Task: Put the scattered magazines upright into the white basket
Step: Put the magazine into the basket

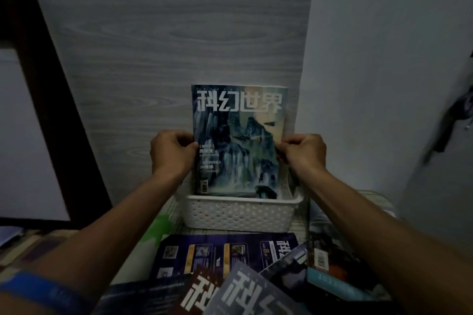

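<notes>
Head view: a magazine (239, 140) with a blue-green mountain cover stands upright in the white basket (240, 213), its lower edge down inside the rim and its cover facing the camera. The left hand (172, 152) grips the magazine's left edge about halfway up, thumb on the cover and fingers curled behind; the right hand (303, 152) pinches the right edge at the same height, fingers closed on it. Behind the magazine, at its right side, the edge of something paper-like shows in the basket, but whether it is another magazine cannot be told. The basket is perforated and sits against a grey wood-grain panel (166, 33), with a pale wall (384, 59) to the right. In front of the basket, nearer the camera, more magazines lie flat and overlapping: a dark blue one (225, 253) spread just before the basket, a grey one (256, 291) and a dark red one (197, 289) with large white characters on top of it, and a pile at the right (332, 271) with a barcode and a teal spine showing. A green patch (160, 227) shows on the surface left of the basket. A blue band (43, 289) wraps the left forearm. A dark frame (51, 110) leans at the left.
</notes>
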`<state>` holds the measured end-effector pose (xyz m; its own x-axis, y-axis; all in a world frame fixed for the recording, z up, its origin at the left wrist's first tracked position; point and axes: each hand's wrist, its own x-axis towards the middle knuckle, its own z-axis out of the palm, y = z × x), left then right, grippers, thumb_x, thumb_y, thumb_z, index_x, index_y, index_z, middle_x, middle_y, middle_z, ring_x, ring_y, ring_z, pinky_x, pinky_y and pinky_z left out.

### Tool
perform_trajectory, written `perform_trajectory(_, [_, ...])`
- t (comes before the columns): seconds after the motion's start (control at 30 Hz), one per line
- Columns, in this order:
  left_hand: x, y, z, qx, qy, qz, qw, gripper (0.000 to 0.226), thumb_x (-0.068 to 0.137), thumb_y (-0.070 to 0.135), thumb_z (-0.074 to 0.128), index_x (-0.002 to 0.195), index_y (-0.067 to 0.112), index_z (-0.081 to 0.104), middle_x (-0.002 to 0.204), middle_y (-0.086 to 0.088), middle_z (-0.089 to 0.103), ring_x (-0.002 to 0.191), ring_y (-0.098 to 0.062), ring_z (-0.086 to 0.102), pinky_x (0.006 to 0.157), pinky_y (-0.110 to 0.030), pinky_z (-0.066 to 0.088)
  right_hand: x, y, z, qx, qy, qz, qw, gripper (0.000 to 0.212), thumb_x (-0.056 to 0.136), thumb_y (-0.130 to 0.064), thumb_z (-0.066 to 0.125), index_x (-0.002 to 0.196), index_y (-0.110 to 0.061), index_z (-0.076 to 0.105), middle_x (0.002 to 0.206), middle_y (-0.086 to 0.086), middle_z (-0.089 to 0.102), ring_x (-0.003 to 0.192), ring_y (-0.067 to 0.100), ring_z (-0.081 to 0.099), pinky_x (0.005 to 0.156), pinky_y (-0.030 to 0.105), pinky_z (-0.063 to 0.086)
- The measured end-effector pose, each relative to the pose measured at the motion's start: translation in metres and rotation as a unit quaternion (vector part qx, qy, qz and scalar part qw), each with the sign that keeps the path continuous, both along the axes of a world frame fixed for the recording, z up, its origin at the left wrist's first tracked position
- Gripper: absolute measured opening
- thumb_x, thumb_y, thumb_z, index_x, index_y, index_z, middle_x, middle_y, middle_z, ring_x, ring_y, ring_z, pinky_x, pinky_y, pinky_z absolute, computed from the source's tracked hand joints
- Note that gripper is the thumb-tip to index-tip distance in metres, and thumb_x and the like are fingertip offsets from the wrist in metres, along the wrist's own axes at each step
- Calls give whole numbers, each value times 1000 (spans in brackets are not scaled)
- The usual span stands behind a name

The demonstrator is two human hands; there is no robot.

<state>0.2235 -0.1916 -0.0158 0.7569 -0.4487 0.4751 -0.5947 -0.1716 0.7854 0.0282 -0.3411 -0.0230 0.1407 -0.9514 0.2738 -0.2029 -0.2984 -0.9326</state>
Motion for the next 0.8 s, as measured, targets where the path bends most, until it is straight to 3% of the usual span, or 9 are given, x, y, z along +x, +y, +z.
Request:
perform_trajectory(0.07, [-2,2,-5,4,11,27,1000,15,82,9,73,97,10,76,94,-8,76,83,-19,69,81,-31,54,0,2,-4,-5,18,-8,1000,14,77,-19,81,65,-23,74,79,-1,75,75,18,71,81,34,60])
perform_trajectory(0.13, [-5,3,-10,37,41,34,998,18,84,11,69,102,9,72,97,-8,72,93,-27,68,84,-35,53,-1,1,-9,-23,34,-9,999,5,80,-19,78,83,-22,77,92,1,76,83,18,70,82,28,56])
perform_trajectory(0.2, [-8,1,-11,89,76,-20,993,22,88,13,60,109,13,66,97,-4,66,92,-28,64,84,-36,51,1,0,-9,-28,89,23,995,28,84,-17,71,112,-15,71,111,4,72,93,20,66,81,25,49])
perform_trajectory(0.23, [-8,-1,-12,101,100,-69,988,24,90,14,56,113,16,64,101,-4,67,92,-26,63,86,-39,52,2,0,-8,-19,116,54,992,31,86,-17,69,117,-13,68,113,5,70,93,20,64,80,24,47])
perform_trajectory(0.4, [-3,-3,-12,86,161,-201,962,26,98,9,48,118,23,58,110,-1,65,97,-16,61,86,-34,48,4,5,-7,-29,107,114,987,25,94,-19,57,117,-14,65,116,8,70,101,26,65,88,35,53])
perform_trajectory(0.47, [2,-3,-15,99,132,-204,965,29,97,5,48,117,23,58,112,-1,64,104,-20,59,88,-33,47,3,6,-9,-71,91,104,988,23,97,-22,52,116,-16,65,114,8,70,99,26,65,87,40,55])
perform_trajectory(0.6, [9,-5,-21,159,26,-165,973,28,98,8,49,122,16,60,114,-7,66,104,-22,58,86,-31,44,3,6,-18,-111,101,97,984,24,99,-28,49,120,-25,61,110,3,70,91,19,63,77,29,49])
perform_trajectory(0.7, [9,-4,-26,195,-7,-131,972,22,101,17,45,115,15,62,112,-13,68,98,-28,60,85,-35,47,-7,3,-12,-32,65,193,979,40,96,-16,55,134,-27,54,123,-3,66,112,19,62,95,34,51])
perform_trajectory(0.8, [1,4,-25,263,-30,-116,957,22,101,23,41,112,15,58,117,-17,66,104,-34,60,94,-46,48,-18,13,3,-6,157,254,954,54,96,-13,54,146,-22,36,139,-1,52,123,17,51,93,18,43])
